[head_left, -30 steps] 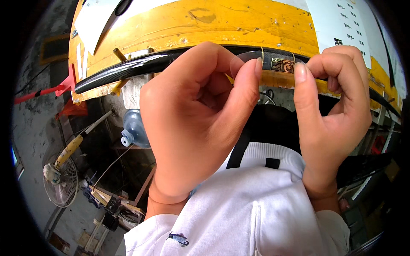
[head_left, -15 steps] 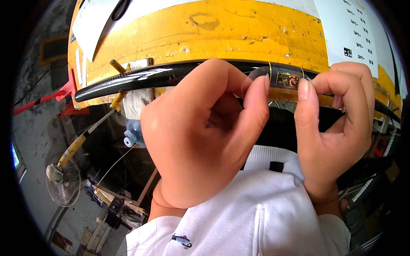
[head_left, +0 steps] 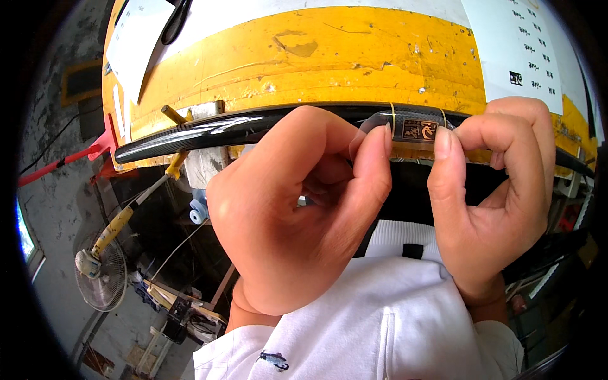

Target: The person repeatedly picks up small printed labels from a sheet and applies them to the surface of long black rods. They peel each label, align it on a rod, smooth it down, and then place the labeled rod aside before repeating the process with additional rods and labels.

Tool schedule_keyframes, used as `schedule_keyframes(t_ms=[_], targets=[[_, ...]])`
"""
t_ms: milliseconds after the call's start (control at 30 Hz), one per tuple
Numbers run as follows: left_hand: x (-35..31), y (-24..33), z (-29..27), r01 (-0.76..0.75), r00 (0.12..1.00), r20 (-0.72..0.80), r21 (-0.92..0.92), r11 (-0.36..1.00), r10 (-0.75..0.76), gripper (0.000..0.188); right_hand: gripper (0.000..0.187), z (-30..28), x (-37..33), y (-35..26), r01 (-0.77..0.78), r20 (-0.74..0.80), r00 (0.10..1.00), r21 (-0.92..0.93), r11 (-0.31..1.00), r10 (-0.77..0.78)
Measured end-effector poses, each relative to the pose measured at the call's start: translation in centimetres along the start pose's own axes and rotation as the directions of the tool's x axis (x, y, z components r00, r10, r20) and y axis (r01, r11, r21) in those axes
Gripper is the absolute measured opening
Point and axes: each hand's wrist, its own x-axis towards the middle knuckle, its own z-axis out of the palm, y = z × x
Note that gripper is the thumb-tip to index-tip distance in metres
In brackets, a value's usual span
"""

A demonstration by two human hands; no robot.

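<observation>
A long, glossy black rod [head_left: 234, 123] with a carbon-weave pattern lies across the near edge of the bench. Two thin gold rings circle it, and a black-and-gold label [head_left: 419, 130] sits between them. My left hand [head_left: 285, 215] pinches a clear film [head_left: 361, 132] between thumb and forefinger, left of the label. Part of that film curls out behind the thumb. My right hand [head_left: 497, 196] is closed in a pinch at the label's right end, apparently on the film's other side. The other fingers of both hands are curled in, and the left hand covers part of the rod.
Yellow-painted bench [head_left: 354, 57] beyond the rod holds printed white sheets [head_left: 516, 50] at right and a paper [head_left: 136, 41] at left. A metal bracket with yellow pegs [head_left: 172, 115] bears the rod. A fan [head_left: 101, 278] stands below left.
Both hands keep their pinches and appear slightly further left and lower. The rod, rings and label appear lower too, and the whole view has shifted a little.
</observation>
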Motion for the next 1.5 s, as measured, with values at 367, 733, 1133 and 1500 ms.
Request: schedule_keyframes(t_ms=[367,733,1133,1500], targets=[[0.0,-0.2,0.0,-0.009,1.000,0.001,-0.036,0.999,0.009,0.017,0.019,-0.3,0.4,-0.9,0.012,0.047,0.999,-0.125,0.992,-0.006],[0.0,-0.2,-0.2,0.011,1.000,0.024,-0.034,0.999,-0.010,0.016,0.052,-0.9,-1.9,-0.6,0.190,0.219,0.963,-0.153,0.970,-0.155],[0.0,-0.1,-0.2,0.004,1.000,0.026,-0.030,1.000,-0.004,0.015,0.069,-0.9,-4.9,0.1,0.067,0.288,0.957,-0.323,0.944,0.031],[-0.1,0.1,0.1,0.013,1.000,0.028,-0.034,0.999,-0.012,0.019,0.065,-0.3,-4.5,0.3,0.081,0.110,0.994,-0.497,0.864,-0.029]])
